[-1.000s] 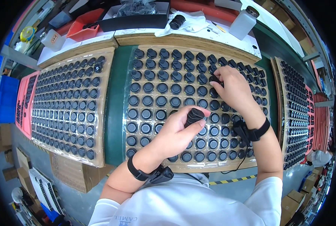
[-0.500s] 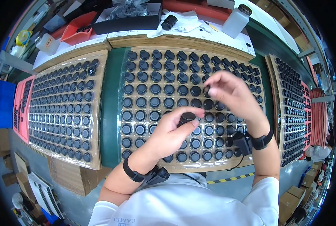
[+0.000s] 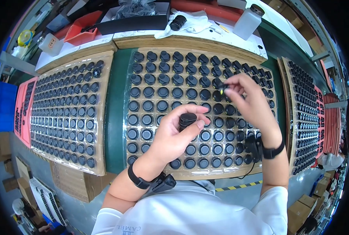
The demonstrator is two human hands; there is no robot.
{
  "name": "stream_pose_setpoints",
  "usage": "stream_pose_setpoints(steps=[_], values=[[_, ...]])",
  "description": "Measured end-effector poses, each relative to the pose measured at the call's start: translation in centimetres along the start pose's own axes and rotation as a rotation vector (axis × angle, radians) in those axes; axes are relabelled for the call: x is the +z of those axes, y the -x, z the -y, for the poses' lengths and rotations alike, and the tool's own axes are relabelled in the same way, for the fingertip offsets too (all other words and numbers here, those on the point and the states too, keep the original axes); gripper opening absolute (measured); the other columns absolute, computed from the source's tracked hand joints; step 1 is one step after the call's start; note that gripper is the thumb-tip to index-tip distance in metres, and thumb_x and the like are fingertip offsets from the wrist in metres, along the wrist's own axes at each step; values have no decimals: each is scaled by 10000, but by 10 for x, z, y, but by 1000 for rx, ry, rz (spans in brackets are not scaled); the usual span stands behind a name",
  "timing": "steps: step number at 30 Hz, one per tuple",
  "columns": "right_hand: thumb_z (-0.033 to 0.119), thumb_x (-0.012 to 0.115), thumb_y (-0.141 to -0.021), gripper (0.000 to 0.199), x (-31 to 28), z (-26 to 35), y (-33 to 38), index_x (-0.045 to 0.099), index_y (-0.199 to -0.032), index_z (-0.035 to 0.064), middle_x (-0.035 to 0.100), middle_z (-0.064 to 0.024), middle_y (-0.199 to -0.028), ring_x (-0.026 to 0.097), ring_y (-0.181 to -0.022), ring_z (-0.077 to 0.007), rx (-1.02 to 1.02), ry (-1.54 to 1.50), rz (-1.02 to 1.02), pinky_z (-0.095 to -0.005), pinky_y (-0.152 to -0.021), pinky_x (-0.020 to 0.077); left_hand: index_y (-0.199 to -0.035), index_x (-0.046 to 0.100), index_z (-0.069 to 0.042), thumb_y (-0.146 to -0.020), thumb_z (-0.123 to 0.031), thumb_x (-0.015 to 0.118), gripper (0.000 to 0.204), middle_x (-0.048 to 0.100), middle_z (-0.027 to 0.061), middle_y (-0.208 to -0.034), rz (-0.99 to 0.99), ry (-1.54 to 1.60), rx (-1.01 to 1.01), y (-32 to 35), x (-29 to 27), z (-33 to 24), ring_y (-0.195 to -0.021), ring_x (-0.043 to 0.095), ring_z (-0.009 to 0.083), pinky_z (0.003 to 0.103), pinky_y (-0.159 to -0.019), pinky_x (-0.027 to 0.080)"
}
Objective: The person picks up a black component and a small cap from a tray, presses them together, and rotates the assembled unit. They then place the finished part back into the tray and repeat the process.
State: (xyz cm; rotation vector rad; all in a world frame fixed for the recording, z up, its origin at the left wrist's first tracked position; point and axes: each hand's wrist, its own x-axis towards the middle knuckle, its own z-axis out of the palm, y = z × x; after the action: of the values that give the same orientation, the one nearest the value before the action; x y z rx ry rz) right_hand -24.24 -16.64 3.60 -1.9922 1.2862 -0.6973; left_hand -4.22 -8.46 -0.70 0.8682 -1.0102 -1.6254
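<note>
In the middle, a clear moulded tray [image 3: 209, 171] on cardboard holds rows of black round lens-like parts [image 3: 163, 93]. Those in the far rows stand taller, with smaller pieces on top. My left hand [image 3: 169, 135] is closed around a short stack of black round caps [image 3: 187, 118], held above the tray's middle. Further right and a little farther off, the fingers of my right hand [image 3: 249, 98] pinch a small black part [image 3: 223, 88] with a yellow-green spot on it. It is just above the taller rows; my fingers partly hide it.
More filled trays lie at left [image 3: 104, 129] and right [image 3: 286, 98]. Behind, a white bench carries a red bin [image 3: 80, 36], a black box [image 3: 131, 26], a white cloth [image 3: 194, 24] with a black lens barrel [image 3: 178, 22], and a translucent bottle [image 3: 248, 21].
My right hand has moved slightly right, turning the small part so its yellow-green spot shows. My left hand has shifted slightly left and tilted, showing more of the stack's side.
</note>
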Motion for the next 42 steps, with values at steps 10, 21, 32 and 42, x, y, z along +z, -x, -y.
stream_pose_setpoints(steps=[10,21,32,42], values=[[71,622,-791,189,20,40,32,573,-964,14,548,-96,-910,532,-823,-183,-533,141,-39,-299,-725,434,-1167,538,11,-845,-76,628,345,597,34,-971,-37,-73,154,6,2,-6,-873,543,76,236,-780,450],[324,501,-915,350,49,9,44,494,-1028,-7,502,-72,-773,470,-688,-140,84,-1352,60,-265,-635,392,-1149,549,24,-828,-86,649,354,605,106,-1039,-6,8,157,9,4,-8,-847,553,120,255,-743,468],[188,553,-888,290,42,7,51,507,-1096,-7,542,-39,-813,512,-716,-118,-420,-470,-118,-238,-659,415,-1051,600,41,-781,-209,690,379,604,141,-988,-93,-637,531,8,7,-9,-906,566,213,317,-812,450],[155,537,-891,271,57,12,57,477,-1110,6,506,-53,-952,450,-735,-86,-224,-879,-153,-225,-661,395,-1073,595,32,-733,-74,713,375,607,160,-1000,-4,-661,600,6,6,-10,-901,597,263,331,-788,481]])
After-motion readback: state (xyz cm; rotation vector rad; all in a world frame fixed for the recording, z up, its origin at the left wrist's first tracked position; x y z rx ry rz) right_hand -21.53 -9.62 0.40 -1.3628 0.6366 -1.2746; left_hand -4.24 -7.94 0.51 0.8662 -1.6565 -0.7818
